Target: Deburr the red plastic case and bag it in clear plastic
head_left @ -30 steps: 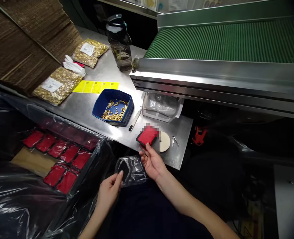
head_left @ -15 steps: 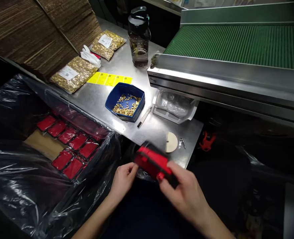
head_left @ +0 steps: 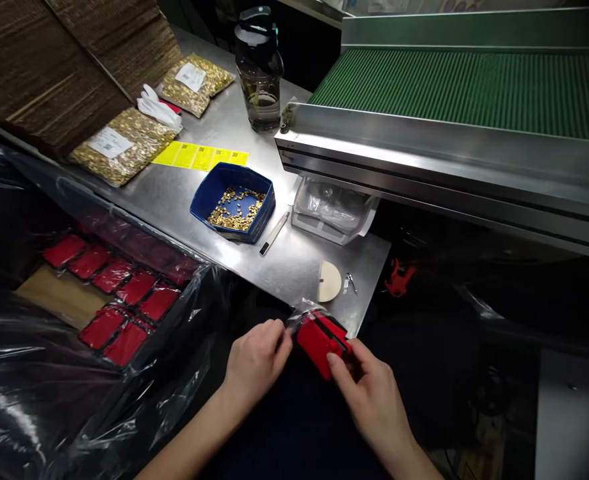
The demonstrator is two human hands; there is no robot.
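Note:
My right hand (head_left: pixel 377 393) grips a small red pouch (head_left: pixel 313 343) with black trim by its right end, thumb on the near face. A clear plastic bag (head_left: pixel 304 308) shows around the pouch's far left end. My left hand (head_left: pixel 254 357) is closed, its thumb and forefinger pinched on the bag's edge. Both hands are held in front of the metal table's near edge. Just beyond them on the table lie a pale half-round disc (head_left: pixel 330 283) and small metal pieces (head_left: pixel 350 284).
To the left, a plastic-lined box (head_left: pixel 59 297) holds several wrapped red pouches (head_left: pixel 135 288). The metal table (head_left: pixel 174 213) carries a blue bin (head_left: pixel 202 200) of gold pieces, a cutter (head_left: pixel 274 233), a grey tray (head_left: pixel 319 230) and a bottle (head_left: pixel 259 87). A green conveyor (head_left: pixel 449 93) juts in from the right.
The red pouch has turned and come slightly right and down, with the clear bag now showing at its far left end. My view has shifted a little to the right.

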